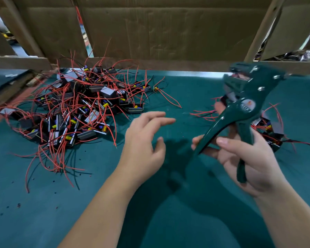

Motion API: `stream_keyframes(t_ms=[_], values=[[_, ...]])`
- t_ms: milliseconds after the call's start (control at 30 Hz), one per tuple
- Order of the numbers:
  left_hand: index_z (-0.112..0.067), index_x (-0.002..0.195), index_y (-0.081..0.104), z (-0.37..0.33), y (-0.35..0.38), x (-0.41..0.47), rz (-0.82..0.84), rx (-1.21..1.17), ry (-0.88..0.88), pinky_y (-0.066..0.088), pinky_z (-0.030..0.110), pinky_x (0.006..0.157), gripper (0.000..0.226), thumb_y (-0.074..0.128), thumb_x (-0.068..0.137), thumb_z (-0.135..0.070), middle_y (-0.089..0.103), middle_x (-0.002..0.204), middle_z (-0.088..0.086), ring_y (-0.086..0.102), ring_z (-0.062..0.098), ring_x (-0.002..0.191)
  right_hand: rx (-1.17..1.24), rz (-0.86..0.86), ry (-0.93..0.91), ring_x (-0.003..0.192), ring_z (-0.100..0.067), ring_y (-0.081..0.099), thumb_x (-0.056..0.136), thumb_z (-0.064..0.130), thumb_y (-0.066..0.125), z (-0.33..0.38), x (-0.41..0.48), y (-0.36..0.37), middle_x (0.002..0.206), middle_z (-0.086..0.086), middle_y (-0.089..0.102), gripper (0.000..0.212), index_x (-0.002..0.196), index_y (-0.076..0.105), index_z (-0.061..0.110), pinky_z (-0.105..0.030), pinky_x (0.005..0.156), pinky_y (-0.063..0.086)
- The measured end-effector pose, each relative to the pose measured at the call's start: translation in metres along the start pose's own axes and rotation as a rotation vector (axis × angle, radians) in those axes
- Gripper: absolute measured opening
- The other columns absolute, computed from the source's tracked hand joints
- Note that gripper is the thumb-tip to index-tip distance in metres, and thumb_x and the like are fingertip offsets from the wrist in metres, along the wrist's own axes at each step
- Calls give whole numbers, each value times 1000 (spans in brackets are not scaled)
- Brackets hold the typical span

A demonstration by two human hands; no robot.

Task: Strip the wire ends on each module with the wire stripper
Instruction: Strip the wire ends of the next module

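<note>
The right hand (247, 154) is gripping the green wire stripper (240, 111) at right of frame, its head blurred, perhaps open. The left hand (143, 140) is hovering empty, fingers relaxed, beside the module pile (75, 111) at centre left.

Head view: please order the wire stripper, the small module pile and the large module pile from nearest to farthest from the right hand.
1. The wire stripper, held in the right hand.
2. The small module pile, just behind it, right.
3. The large module pile, far left.
</note>
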State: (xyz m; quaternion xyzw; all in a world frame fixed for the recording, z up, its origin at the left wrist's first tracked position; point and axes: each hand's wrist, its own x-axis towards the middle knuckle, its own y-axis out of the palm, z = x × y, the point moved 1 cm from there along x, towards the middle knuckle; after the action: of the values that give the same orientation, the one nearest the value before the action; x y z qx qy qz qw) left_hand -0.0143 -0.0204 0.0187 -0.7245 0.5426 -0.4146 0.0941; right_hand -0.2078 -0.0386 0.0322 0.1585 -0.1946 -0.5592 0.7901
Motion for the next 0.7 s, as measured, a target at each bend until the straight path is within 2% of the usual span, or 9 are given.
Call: stream_keyframes(t_ms=[67, 167, 233, 300, 367, 433, 533, 633, 700], values=[[-28, 120, 60, 5, 2, -2, -37, 176, -189, 23, 34, 106, 48, 58, 76, -7, 43, 137, -2, 34, 20, 128, -29, -75, -14, 81, -44, 67, 70, -3, 53, 1, 3, -5, 80, -10, 69, 42, 110, 58, 10, -55, 72, 55], [-32, 129, 48, 15, 5, -6, 19, 406, -481, 6, 47, 113, 52, 60, 79, -21, 13, 154, 8, 4, 26, 142, -24, -82, 58, 79, -47, 65, 71, -2, 53, -3, 2, -7, 73, -9, 64, 22, 91, 52, 7, -58, 71, 54], [-33, 134, 40, 20, 5, -7, 72, 525, -584, 2, 52, 114, 56, 59, 81, -32, -6, 157, 12, -8, 37, 143, -8, -51, 89, 79, -46, 65, 73, -1, 53, -5, 2, -6, 72, -7, 64, 20, 92, 51, 6, -58, 72, 54], [-33, 137, 36, 23, 3, -5, 89, 546, -634, 6, 55, 114, 59, 58, 83, -36, -12, 156, 14, -9, 44, 142, 4, -56, 94, 79, -45, 65, 72, -3, 54, -5, 2, -5, 75, -10, 63, 23, 94, 50, 5, -59, 72, 54], [-31, 138, 36, 26, 0, -3, 78, 512, -638, 15, 55, 112, 57, 56, 85, -32, -8, 157, 13, -2, 44, 141, 4, -136, 76, 80, -46, 66, 73, -6, 57, -5, 4, -7, 79, -18, 54, 24, 91, 48, 6, -58, 70, 54], [-26, 138, 40, 28, -4, -3, 25, 476, -593, 25, 52, 108, 54, 55, 87, -20, 2, 156, 13, 8, 41, 138, -33, -250, 34, 83, -47, 66, 80, -9, 49, -3, 6, -12, 79, -17, 49, 20, 89, 47, 8, -58, 72, 55], [-18, 131, 51, 28, -10, 0, -132, 353, -438, 27, 31, 99, 56, 49, 81, 7, 21, 149, 15, 24, 32, 127, -128, -357, -57, 90, -44, 67, 85, -17, 45, 1, 8, -23, 74, -6, 61, 28, 98, 51, 7, -52, 75, 57], [-12, 124, 58, 23, -15, 5, -295, 185, -242, 26, 12, 97, 62, 44, 72, 21, 39, 133, 13, 34, 11, 115, -138, -327, -101, 91, -41, 68, 85, -18, 46, 4, 6, -23, 72, -6, 60, 27, 96, 53, 6, -49, 73, 58], [-11, 120, 60, 22, -16, 7, -397, 75, -157, 38, 15, 98, 56, 48, 75, 20, 48, 121, 6, 44, 5, 107, -112, -290, -84, 90, -45, 67, 85, -17, 45, 4, 4, -19, 70, -15, 52, 26, 92, 53, 6, -53, 72, 56]])
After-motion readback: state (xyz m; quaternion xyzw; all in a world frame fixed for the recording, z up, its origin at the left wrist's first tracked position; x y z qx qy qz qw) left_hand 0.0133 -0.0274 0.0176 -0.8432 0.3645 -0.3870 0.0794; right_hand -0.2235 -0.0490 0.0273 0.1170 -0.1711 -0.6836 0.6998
